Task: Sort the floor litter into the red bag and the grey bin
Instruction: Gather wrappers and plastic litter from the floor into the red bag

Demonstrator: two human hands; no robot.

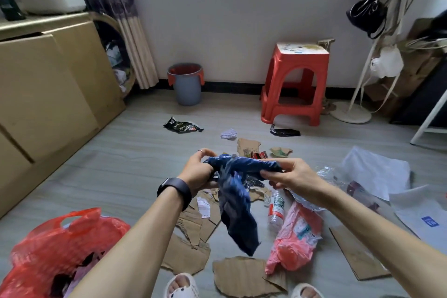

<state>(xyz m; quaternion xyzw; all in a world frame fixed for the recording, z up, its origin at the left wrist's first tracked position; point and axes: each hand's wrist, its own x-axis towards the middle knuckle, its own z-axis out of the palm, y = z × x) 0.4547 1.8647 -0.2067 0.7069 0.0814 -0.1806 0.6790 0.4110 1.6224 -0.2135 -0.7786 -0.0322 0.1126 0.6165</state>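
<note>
A dark blue plastic bag (238,203) hangs in front of me, held at its top edge by both hands. My left hand (199,172) grips its left end and my right hand (289,174) pinches its right end. The red bag (60,247) lies open on the floor at the lower left with dark and pale litter inside. The grey bin (187,84), lined in red, stands against the far wall. On the floor below lie torn cardboard pieces (244,276), a clear plastic bottle (276,210), a pink plastic bag (296,237) and a black wrapper (181,126).
A red plastic stool (294,82) stands right of the bin. Cardboard boxes (43,94) line the left wall. White sheets (377,172) and a cardboard slab (358,251) lie at the right, near a fan stand base (352,115). My sandalled feet (181,285) are at the bottom edge.
</note>
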